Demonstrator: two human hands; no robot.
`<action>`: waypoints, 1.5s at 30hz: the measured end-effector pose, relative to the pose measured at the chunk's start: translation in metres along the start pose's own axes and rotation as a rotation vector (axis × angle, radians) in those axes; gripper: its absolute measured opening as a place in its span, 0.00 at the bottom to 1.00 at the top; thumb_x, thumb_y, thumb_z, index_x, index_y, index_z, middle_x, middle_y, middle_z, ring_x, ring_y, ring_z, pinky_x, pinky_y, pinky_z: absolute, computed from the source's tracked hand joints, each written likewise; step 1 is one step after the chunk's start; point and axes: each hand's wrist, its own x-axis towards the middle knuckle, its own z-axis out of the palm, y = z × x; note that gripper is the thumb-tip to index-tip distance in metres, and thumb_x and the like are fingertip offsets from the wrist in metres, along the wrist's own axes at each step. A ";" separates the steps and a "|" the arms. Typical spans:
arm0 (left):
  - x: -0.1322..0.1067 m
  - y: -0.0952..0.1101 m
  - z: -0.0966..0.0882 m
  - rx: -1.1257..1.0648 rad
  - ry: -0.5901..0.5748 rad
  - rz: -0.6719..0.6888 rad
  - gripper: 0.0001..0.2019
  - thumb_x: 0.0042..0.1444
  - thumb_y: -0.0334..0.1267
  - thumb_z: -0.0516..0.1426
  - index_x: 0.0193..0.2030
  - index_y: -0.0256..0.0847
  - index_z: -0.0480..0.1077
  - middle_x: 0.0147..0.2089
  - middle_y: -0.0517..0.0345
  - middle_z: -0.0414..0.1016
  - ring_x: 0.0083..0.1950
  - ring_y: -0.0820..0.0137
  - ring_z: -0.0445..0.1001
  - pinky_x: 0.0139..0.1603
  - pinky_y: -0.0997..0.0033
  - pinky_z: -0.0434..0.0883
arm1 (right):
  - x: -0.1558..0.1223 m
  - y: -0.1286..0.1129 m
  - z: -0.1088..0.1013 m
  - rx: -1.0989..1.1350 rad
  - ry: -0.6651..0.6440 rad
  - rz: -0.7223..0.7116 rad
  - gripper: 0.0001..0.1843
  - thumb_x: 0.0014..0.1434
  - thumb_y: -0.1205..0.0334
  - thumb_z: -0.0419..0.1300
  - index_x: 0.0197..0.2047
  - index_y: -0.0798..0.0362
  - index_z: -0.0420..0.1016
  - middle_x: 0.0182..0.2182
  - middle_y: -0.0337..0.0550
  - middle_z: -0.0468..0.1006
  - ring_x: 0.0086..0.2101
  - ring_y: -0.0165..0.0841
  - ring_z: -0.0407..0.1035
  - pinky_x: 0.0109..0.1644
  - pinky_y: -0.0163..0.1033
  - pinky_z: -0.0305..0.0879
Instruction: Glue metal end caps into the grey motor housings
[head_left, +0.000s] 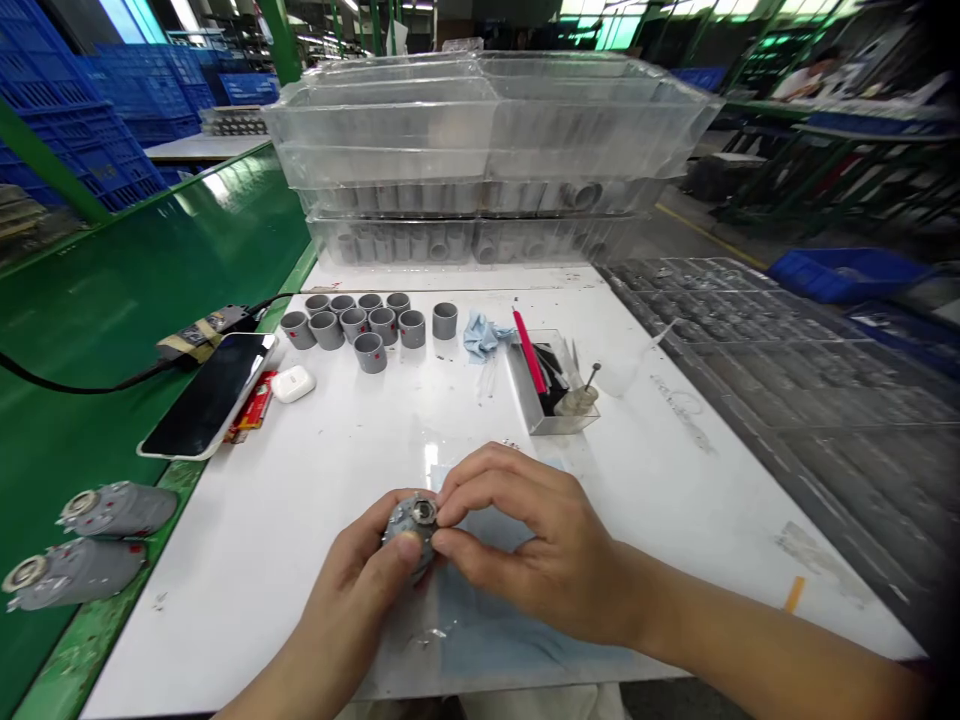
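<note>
Low over the front of the white table, my left hand [367, 575] is wrapped round a small grey motor-like part [409, 518], its thumb pressed on the part's face. A round metal fitting shows at the top of that part. My right hand [532, 535] pinches at the fitting's right edge with thumb and fingertips; whether a tiny piece sits between them I cannot make out. Beneath my right hand lies a light blue cloth [495, 620]. Two similar grey parts with pale round ends, a nearer one [82, 575] and a farther one [124, 508], lie at the left edge.
Several grey cylindrical sleeves [370, 352] stand toward the back. A clear box [536, 410] holds a red stick and small tools. To the left lie a phone [214, 395] and a white case [292, 384]. Stacked clear trays [480, 110] rise behind; grey trays [810, 400] line the right.
</note>
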 end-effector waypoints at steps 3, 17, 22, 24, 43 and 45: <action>-0.002 -0.004 -0.001 -0.029 0.120 -0.046 0.20 0.57 0.56 0.64 0.48 0.44 0.78 0.38 0.55 0.76 0.43 0.60 0.70 0.44 0.64 0.68 | 0.006 -0.005 -0.014 -0.019 -0.026 -0.005 0.07 0.59 0.66 0.68 0.42 0.51 0.79 0.38 0.45 0.83 0.40 0.36 0.77 0.47 0.43 0.76; -0.001 -0.001 0.004 -0.185 0.239 -0.093 0.31 0.56 0.53 0.65 0.65 0.45 0.67 0.43 0.54 0.78 0.41 0.64 0.73 0.37 0.71 0.71 | -0.001 0.084 -0.165 -0.272 0.744 0.606 0.28 0.39 0.72 0.61 0.47 0.53 0.75 0.45 0.49 0.81 0.42 0.41 0.75 0.41 0.43 0.72; -0.006 -0.001 -0.001 -0.051 0.112 0.007 0.24 0.55 0.50 0.67 0.56 0.45 0.70 0.41 0.55 0.75 0.41 0.63 0.70 0.45 0.64 0.66 | -0.005 0.083 -0.153 -0.282 0.550 0.735 0.15 0.44 0.70 0.68 0.39 0.56 0.82 0.36 0.49 0.84 0.33 0.38 0.74 0.48 0.49 0.69; -0.008 0.001 -0.003 -0.017 0.047 0.014 0.21 0.59 0.50 0.65 0.54 0.47 0.70 0.41 0.56 0.74 0.41 0.63 0.68 0.44 0.63 0.64 | 0.000 0.081 -0.151 -0.303 0.643 0.686 0.18 0.52 0.64 0.67 0.48 0.55 0.80 0.42 0.51 0.83 0.38 0.39 0.75 0.51 0.49 0.68; -0.003 -0.003 -0.003 0.054 0.022 0.051 0.15 0.61 0.49 0.64 0.48 0.46 0.70 0.34 0.59 0.71 0.35 0.69 0.65 0.35 0.69 0.61 | 0.037 -0.022 -0.026 -0.025 0.661 -0.032 0.11 0.58 0.58 0.70 0.46 0.38 0.84 0.36 0.34 0.83 0.26 0.32 0.72 0.33 0.42 0.72; -0.004 -0.003 -0.002 0.068 0.024 0.068 0.15 0.61 0.49 0.64 0.48 0.45 0.69 0.34 0.60 0.71 0.34 0.70 0.64 0.34 0.70 0.61 | 0.027 -0.015 -0.019 -0.024 0.475 0.070 0.16 0.60 0.60 0.69 0.51 0.39 0.81 0.36 0.34 0.83 0.33 0.33 0.77 0.42 0.42 0.76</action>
